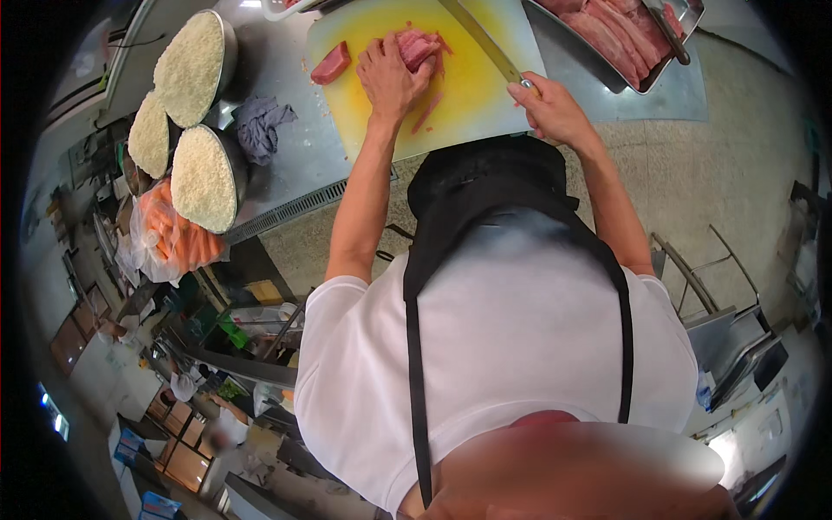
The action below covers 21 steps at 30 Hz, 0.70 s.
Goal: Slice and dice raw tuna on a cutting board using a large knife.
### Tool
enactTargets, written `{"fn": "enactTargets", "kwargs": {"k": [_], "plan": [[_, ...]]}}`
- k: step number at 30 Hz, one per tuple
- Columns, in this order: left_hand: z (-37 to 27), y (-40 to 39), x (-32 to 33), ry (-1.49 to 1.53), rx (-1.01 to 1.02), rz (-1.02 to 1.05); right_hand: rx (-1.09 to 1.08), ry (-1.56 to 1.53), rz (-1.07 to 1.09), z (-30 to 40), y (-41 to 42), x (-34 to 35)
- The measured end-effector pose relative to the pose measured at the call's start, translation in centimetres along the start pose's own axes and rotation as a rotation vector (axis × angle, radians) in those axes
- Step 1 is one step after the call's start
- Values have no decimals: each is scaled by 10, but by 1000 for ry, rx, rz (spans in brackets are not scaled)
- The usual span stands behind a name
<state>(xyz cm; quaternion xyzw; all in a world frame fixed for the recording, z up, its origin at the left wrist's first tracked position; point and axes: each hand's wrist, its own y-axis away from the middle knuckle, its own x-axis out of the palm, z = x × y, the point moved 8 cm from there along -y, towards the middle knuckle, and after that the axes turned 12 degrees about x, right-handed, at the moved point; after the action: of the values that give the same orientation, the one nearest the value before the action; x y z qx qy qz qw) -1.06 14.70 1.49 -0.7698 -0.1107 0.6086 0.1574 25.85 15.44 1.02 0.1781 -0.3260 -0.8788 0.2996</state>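
Note:
My left hand (393,81) rests on a yellow-stained cutting board (468,120), its fingers and thumb around a block of raw pink meat (416,49). Thin strips and scraps of meat (427,114) lie beside and below that hand. A smaller piece of raw meat (331,63) sits apart on the board's left part. The handle of a long-bladed knife (484,42) is in my right hand (552,107), by the board's right edge. Its blade slants up and left over the board, away from the meat, and the tip is cut off by the frame.
Metal bowls heaped with white grains or crumbs (201,175) stand left, near a plastic bag of carrots (182,227) and a grey cloth (260,127). At right, a metal tray (643,90) holds raw meat slabs, with another knife (669,39) across it. People (227,429) are in the background.

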Motion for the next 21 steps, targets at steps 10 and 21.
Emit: {"fn": "enactTargets", "kwargs": {"k": [10, 21], "plan": [[-22, -2, -1, 6, -5, -53, -12, 103, -50, 4, 7, -1], [-8, 1, 1, -44, -271, -2, 35, 92, -33, -2, 4, -3]]}}
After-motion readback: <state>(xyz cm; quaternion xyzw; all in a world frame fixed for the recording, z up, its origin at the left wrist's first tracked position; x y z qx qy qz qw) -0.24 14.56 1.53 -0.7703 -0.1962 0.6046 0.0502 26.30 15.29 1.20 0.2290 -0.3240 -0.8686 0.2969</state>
